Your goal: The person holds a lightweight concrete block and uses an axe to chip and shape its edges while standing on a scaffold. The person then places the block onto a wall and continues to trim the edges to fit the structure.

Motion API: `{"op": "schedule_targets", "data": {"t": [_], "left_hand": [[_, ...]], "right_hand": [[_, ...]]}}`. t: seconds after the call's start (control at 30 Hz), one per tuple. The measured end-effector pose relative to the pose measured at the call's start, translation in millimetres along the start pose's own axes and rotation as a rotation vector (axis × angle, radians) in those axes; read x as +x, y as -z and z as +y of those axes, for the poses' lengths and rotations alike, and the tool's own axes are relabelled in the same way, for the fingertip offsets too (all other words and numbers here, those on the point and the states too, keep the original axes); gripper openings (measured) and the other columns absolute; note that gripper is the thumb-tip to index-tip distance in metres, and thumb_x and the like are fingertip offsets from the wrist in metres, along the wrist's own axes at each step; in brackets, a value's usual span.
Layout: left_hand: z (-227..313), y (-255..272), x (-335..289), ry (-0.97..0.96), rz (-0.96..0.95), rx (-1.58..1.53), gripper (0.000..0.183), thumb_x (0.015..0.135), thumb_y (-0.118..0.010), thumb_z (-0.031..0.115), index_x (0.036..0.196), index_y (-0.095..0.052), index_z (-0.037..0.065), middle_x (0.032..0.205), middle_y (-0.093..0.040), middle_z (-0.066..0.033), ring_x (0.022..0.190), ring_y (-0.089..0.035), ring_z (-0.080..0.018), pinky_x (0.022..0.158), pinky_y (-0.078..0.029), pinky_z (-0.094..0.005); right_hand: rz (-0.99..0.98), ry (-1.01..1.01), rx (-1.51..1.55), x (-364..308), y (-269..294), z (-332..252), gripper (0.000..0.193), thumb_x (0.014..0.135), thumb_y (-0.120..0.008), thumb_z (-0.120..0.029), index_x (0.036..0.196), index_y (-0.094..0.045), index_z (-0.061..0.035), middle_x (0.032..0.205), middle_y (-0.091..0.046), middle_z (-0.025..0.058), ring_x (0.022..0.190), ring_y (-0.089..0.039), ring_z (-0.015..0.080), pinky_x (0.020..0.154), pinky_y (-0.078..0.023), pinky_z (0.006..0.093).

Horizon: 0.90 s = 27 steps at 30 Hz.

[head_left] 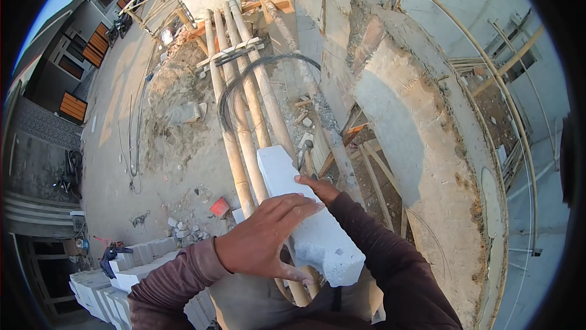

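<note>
A long white lightweight concrete block [305,199] lies tilted in front of me, above bamboo poles. Its near end is rough and chipped, and the far end is notched at a corner. My left hand [265,229] grips the block's left side, fingers across its top face and thumb spread low along the side. From the right, my right hand [320,188] holds the block nearer its far end, with the thumb on the top edge and the other fingers hidden behind it. Past the block, a dark-headed tool [309,146], perhaps a mallet, stands among the poles.
Bamboo poles [244,104] run away from me, tied by a crosspiece, with black wire [274,58] looped over them. A rough concrete wall [421,135] curves along the right. Stacked white blocks [97,290] stand low left. A red piece [220,207] and rubble lie on the ground.
</note>
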<state>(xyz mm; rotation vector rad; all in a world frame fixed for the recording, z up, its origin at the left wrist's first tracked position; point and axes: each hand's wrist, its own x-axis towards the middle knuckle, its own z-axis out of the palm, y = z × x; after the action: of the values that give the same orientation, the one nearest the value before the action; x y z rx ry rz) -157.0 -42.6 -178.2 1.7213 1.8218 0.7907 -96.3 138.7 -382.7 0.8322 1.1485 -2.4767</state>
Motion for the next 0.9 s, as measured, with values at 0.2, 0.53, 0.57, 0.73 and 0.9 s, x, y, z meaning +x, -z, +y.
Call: {"op": "schedule_targets", "data": {"t": [0.2,0.53,0.57,0.73,0.9], "left_hand": [[-161,-2,-23,0.728,0.420,-0.516,0.104,0.078,-0.073,0.064,0.147,-0.032,-0.001,0.146,-0.037,-0.0261,0.139,-0.035,-0.0370,0.113,-0.031,-0.0515],[-215,72,67,0.674,0.541,-1.194,0.119,0.074,-0.057,0.084,0.155,-0.021,0.005,0.152,-0.027,-0.0307,0.139,-0.032,-0.0467,0.104,-0.027,-0.0725],[-213,89,69,0.600,0.516,-1.164,0.116,0.075,-0.059,0.083,0.154,-0.025,0.005,0.149,-0.033,-0.0291,0.136,-0.038,-0.0450,0.104,-0.030,-0.0707],[-157,140,82,0.366,0.682,-1.038,0.093,0.085,-0.070,0.059,0.144,-0.036,-0.004,0.132,-0.051,-0.0279,0.125,-0.054,-0.0346,0.103,-0.048,-0.0441],[-97,163,41,0.060,0.936,-0.555,0.082,0.085,-0.077,0.045,0.138,-0.039,-0.005,0.118,-0.060,-0.0256,0.101,-0.069,-0.0321,0.085,-0.060,-0.0386]], "right_hand": [[-0.001,0.019,-0.112,-10,6,-1,0.048,0.087,-0.075,-0.031,0.115,-0.063,0.0060,0.105,-0.069,0.0110,0.087,-0.068,0.0169,0.079,-0.056,0.0314],[-0.064,0.519,-0.433,-27,-32,-71,0.059,0.081,-0.081,-0.029,0.120,-0.057,0.0082,0.104,-0.067,0.0133,0.092,-0.065,0.0204,0.085,-0.053,0.0330],[-0.021,0.567,-0.560,-28,-37,-77,0.065,0.078,-0.083,-0.029,0.123,-0.054,0.0086,0.107,-0.067,0.0147,0.095,-0.065,0.0215,0.087,-0.052,0.0344],[-0.077,0.837,-0.647,-16,-48,-101,0.076,0.072,-0.086,-0.029,0.130,-0.051,0.0042,0.115,-0.064,0.0163,0.102,-0.063,0.0228,0.094,-0.051,0.0363],[-0.089,0.923,-0.638,-37,-65,-118,0.066,0.083,-0.079,-0.025,0.134,-0.049,0.0040,0.119,-0.062,0.0144,0.104,-0.060,0.0184,0.093,-0.050,0.0340]]}}
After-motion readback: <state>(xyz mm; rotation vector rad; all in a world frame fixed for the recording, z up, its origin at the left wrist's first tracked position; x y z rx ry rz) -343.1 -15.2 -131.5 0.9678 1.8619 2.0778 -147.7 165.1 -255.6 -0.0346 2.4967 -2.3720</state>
